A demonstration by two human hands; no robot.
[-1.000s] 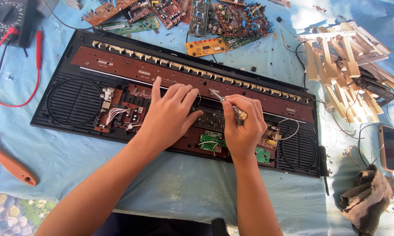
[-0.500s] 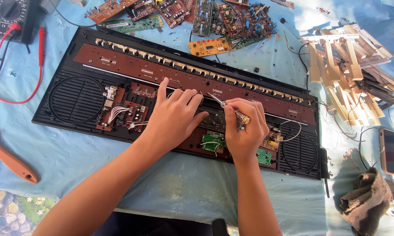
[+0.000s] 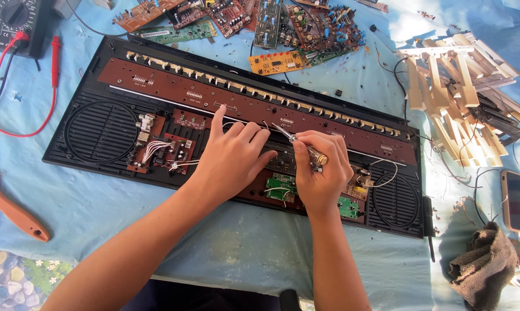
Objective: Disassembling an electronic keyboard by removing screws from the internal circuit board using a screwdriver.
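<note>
Resting on: pale blue cloth over the desk [image 3: 87, 213], carrying everything in view.
Near edge: orange plastic tool handle [image 3: 15, 212] lying at the left; crumpled grey-brown rag [image 3: 483, 264] at the right, just below a dark flat phone [image 3: 516, 200].
Left hand [image 3: 232, 158]: laid flat, palm down, fingers spread, grip released, pressing on the inside of the long black plastic keyboard casing [image 3: 98, 98], forefinger stretched toward the long brown circuit strip [image 3: 173, 86].
Right hand [image 3: 322, 175]: grip clenched around a small screwdriver with a brass-coloured handle [image 3: 306, 151], metal tip pointing up-left, down on the boards just beside the left fingertips.
Screwdriver position: over the middle of the casing, between the two hands.
Under the wrists: small green circuit board [image 3: 280, 187] with white wires, another green one [image 3: 347, 206] right of it.
Casing ends: round speaker grille at the left [image 3: 101, 132], round speaker grille at the right [image 3: 398, 201]; brown board with a white wire bundle [image 3: 159, 151] beside the left grille.
Far right: heap of cream plastic piano keys [image 3: 458, 98].
Far edge: loose pile of circuit boards [image 3: 260, 26], one yellow.
Far left corner: black multimeter [image 3: 12, 20] with red test leads [image 3: 46, 75].
</note>
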